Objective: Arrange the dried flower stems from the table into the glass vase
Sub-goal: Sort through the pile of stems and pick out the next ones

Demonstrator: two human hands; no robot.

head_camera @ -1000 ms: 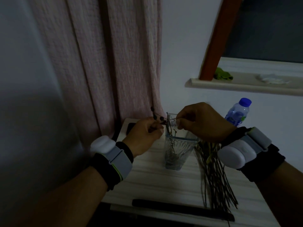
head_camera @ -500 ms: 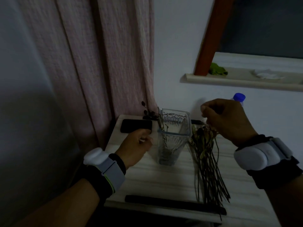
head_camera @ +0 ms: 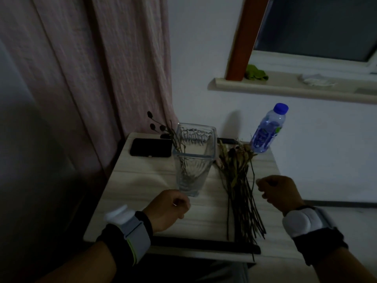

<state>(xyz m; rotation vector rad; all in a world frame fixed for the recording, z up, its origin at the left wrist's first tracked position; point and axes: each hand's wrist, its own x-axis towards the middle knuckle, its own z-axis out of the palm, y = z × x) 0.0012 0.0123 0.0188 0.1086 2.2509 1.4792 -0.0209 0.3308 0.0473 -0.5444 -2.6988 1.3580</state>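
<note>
A square clear glass vase (head_camera: 193, 160) stands upright near the middle of the small pale table (head_camera: 140, 180). One dried stem (head_camera: 163, 129) with dark seed heads leans out of its left corner. A bundle of dried flower stems (head_camera: 240, 188) lies flat on the table to the right of the vase. My left hand (head_camera: 168, 209) hovers just in front of the vase base, fingers loosely curled and holding nothing. My right hand (head_camera: 278, 192) hangs right of the bundle, fingers loosely curled, also holding nothing.
A black phone (head_camera: 151, 147) lies at the back left of the table. A water bottle (head_camera: 268, 128) with a blue cap stands at the back right. A dark bar (head_camera: 204, 245) runs along the front edge. A pink curtain (head_camera: 98, 64) hangs behind.
Both hands let go of the stem at the vase mouth and drew back toward me. The stem now stands in the vase; the right hand dropped beside the bundle.
</note>
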